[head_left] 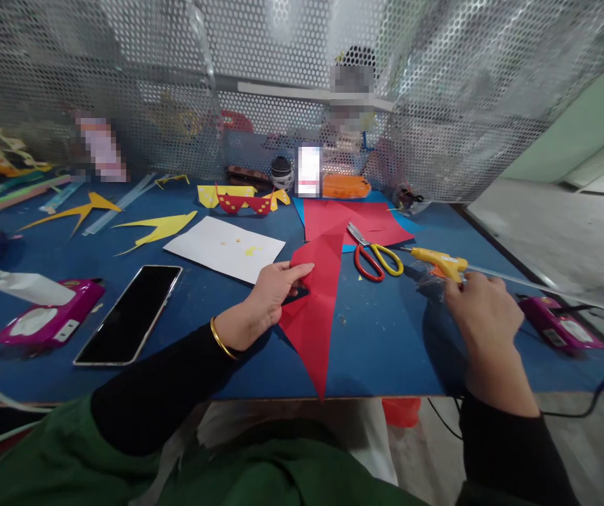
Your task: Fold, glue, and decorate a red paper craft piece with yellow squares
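Red paper [321, 302], creased, tapered to a point, is held over the tabletop [381, 351]. Yellow glue gun [435, 261], stick inserted, is held nozzle leftward.

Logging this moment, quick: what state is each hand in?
Left hand: closed, pinching the red paper.
Right hand: closed on the yellow glue gun.

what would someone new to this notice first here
Probably the bright red folded paper in the left hand, vivid against the blue tabletop. Next, the yellow glue gun at the right hand, then the scissors with one red and one yellow handle, lying between the hands.
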Available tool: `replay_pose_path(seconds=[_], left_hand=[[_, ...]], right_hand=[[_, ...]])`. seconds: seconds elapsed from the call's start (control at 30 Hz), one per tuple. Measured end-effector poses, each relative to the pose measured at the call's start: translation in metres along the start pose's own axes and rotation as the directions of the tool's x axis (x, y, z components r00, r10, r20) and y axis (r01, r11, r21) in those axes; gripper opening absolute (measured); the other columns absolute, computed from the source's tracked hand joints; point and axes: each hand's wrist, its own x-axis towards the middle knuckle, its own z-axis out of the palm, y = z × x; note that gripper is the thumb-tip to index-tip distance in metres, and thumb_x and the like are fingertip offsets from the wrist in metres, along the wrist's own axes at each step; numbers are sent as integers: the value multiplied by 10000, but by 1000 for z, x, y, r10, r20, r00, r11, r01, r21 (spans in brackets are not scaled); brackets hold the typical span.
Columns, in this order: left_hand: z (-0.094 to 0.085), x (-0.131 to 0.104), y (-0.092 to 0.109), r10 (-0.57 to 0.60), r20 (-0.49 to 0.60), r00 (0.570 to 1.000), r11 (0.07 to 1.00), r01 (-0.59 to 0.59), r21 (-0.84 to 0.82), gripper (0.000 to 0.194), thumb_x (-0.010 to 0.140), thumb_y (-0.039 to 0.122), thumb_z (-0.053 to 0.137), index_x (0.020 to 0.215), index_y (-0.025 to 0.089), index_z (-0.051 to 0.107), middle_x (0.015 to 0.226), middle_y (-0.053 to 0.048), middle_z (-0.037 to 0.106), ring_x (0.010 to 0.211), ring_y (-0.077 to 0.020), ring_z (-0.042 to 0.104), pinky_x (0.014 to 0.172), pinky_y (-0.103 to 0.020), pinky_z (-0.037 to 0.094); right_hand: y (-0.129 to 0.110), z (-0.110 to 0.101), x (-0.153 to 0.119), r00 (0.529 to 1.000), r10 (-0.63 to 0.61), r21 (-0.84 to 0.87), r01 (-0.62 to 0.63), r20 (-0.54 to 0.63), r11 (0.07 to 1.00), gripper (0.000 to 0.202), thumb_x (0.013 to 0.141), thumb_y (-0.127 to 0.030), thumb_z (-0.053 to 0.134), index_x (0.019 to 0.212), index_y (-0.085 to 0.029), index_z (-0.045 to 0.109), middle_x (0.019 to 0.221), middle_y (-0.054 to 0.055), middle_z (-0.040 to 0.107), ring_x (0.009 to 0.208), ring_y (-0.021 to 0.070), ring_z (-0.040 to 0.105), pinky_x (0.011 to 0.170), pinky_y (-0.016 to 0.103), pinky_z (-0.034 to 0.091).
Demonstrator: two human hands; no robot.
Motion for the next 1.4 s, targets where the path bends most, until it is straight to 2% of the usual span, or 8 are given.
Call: replay_pose_path(seconds=[0.13, 0.23, 0.3, 0.37, 0.5, 0.7, 1.17, 1.4], left_hand=[[0, 1, -3, 42, -9, 999, 999, -43, -29, 137, 729, 248, 814, 683, 156, 722, 654, -26, 670, 550, -77, 536, 518, -222, 336], [1, 0, -4, 79, -30, 996, 995, -81, -59, 167, 704, 270, 825, 663, 153, 715, 605, -13, 648, 521, -74, 504, 515, -229, 336], [2, -3, -4, 95, -36, 995, 991, -98, -88, 161, 688, 275, 833, 693, 150, 732, 639, -20, 676, 531, -77, 513, 520, -230, 338], [3, -5, -3, 98, -32, 995, 987, -102, -125, 157, 688, 272, 831, 750, 149, 756, 701, -34, 712, 567, -88, 548, 534, -233, 348], [3, -6, -1, 81, -53, 995, 981, -89, -170, 132, 708, 245, 822, 780, 153, 761, 735, -33, 714, 626, -98, 584, 563, -235, 356], [4, -7, 0, -24, -34, 999, 974, 16, -227, 139, 769, 166, 777, 664, 146, 687, 600, 7, 624, 505, -75, 504, 529, -235, 362], [11, -9, -2, 33, -35, 999, 977, -39, -209, 191, 804, 65, 698, 626, 136, 701, 602, -3, 658, 512, -70, 519, 606, -242, 446], [7, -4, -9, 60, -12, 998, 987, -61, -150, 121, 772, 157, 767, 663, 138, 715, 644, -11, 667, 559, -75, 517, 632, -244, 407]], right_hand=[[-16, -15, -15, 979, -114, 169, 143, -167, 975, 506, 921, -527, 485, 1184, -155, 706, 1160, 280, 644, 1034, 472, 634, 796, 584, 452], [-51, -16, -25, 973, -227, 577, 211, -45, 789, 459, 849, -599, 604, 1096, -226, 707, 1048, 146, 722, 963, 328, 679, 868, 503, 501], [-83, -10, -33, 910, -355, 817, 32, 215, 575, 545, 756, -627, 707, 1114, -217, 685, 1007, 110, 745, 930, 277, 699, 850, 453, 535], [-116, -2, -40, 803, -430, 863, -194, 413, 466, 627, 640, -617, 808, 1091, -199, 684, 950, 97, 760, 885, 261, 711, 793, 414, 554], [-159, 12, -51, 669, -540, 860, -387, 511, 334, 541, 562, -489, 886, 977, -183, 724, 999, 98, 784, 856, 247, 727, 782, 389, 575], [-165, 29, -60, 740, -512, 898, -399, 435, 186, 383, 598, -344, 866, 931, -208, 734, 966, 63, 798, 897, 247, 746, 851, 401, 586], [-156, 36, -64, 725, -559, 913, -364, 402, 184, 358, 693, -339, 826, 1008, -206, 718, 1016, 65, 793, 898, 235, 742, 878, 430, 592], [-154, 35, -64, 731, -532, 901, -392, 426, 183, 351, 684, -323, 831, 997, -214, 714, 1007, 57, 794, 884, 236, 744, 840, 410, 599]])
